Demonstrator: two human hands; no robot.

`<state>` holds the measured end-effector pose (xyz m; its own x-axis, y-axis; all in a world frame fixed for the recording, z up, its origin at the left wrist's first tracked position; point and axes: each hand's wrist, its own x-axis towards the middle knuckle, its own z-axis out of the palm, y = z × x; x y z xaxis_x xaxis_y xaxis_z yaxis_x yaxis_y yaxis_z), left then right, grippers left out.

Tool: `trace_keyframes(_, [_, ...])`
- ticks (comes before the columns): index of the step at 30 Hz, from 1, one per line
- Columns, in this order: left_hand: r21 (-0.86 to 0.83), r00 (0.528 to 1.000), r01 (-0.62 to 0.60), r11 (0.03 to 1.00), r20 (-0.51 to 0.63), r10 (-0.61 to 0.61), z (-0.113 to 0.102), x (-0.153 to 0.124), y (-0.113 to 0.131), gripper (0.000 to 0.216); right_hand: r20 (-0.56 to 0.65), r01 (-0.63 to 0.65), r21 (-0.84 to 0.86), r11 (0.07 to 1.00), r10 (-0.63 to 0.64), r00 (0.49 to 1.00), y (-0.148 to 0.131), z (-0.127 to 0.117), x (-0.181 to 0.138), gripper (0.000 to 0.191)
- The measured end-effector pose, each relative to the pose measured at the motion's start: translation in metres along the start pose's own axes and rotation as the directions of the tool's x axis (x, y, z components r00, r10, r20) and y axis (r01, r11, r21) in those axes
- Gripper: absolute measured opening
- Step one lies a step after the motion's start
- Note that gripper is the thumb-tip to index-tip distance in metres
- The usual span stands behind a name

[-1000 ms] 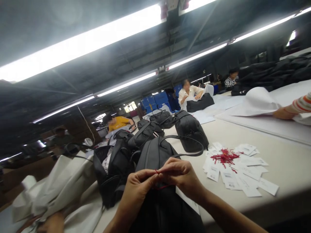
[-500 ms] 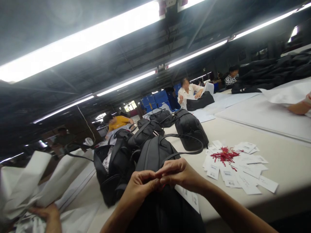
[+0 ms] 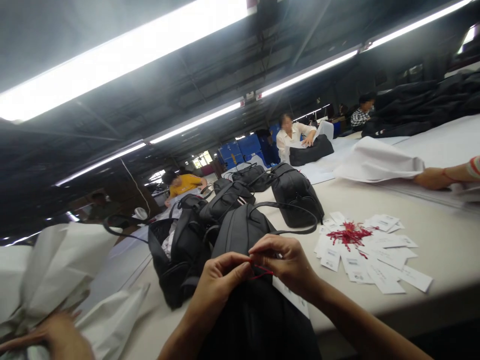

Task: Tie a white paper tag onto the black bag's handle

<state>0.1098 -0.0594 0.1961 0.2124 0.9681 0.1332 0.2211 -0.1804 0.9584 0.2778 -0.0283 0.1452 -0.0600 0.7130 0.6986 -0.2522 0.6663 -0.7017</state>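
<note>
Beige tabletop [image 3: 442, 240]: a long work surface, strewn with white paper tags [image 3: 375, 260] and a bundle of red strings [image 3: 348, 233]
Bags: dark backpacks [image 3: 292, 192] are lined up along the table
Hands: left hand [image 3: 217, 280] and right hand [image 3: 287, 262] are brought together, fingertips pinched on a red string [image 3: 260, 271] over the nearest backpack [image 3: 240, 235]
Room: a dim hall lit by fluorescent tubes [image 3: 123, 55]; blue crates [image 3: 240, 150] are stacked far back
Others: white sheets [image 3: 375, 160] are handled by co-workers' hands [image 3: 431, 177]
</note>
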Motion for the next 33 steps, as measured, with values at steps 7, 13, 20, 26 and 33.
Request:
trace_keyframes(7, [-0.036, 1.000, -0.001, 0.999, -0.003, 0.001, -0.003, 0.003, -0.007, 0.027, 0.038, -0.109, 0.075, 0.991, 0.107, 0.994, 0.001, -0.005, 0.001, 0.027])
trace_keyframes(13, [-0.034, 0.999, -0.029, 0.999, -0.027, 0.028, -0.001, 0.004, -0.010, 0.026, 0.065, -0.054, 0.047, 0.997, 0.051, 0.997, 0.005, -0.009, -0.002, 0.023])
trace_keyframes(20, [-0.024, 1.000, -0.028, 0.999, -0.013, 0.028, 0.000, 0.002, -0.003, 0.027, 0.097, 0.097, -0.098, 0.990, -0.087, 0.991, 0.000, -0.008, 0.002, 0.023])
trace_keyframes(26, [0.007, 0.999, -0.046, 0.999, -0.017, 0.046, -0.001, 0.001, -0.003, 0.025, 0.080, 0.188, -0.170, 0.967, -0.177, 0.981, -0.004, -0.009, 0.002, 0.020])
trace_keyframes(33, [0.038, 0.999, -0.046, 0.998, -0.016, 0.047, 0.001, 0.001, -0.001, 0.022, 0.121, 0.257, -0.211, 0.943, -0.236, 0.964, -0.005, -0.012, 0.003, 0.022])
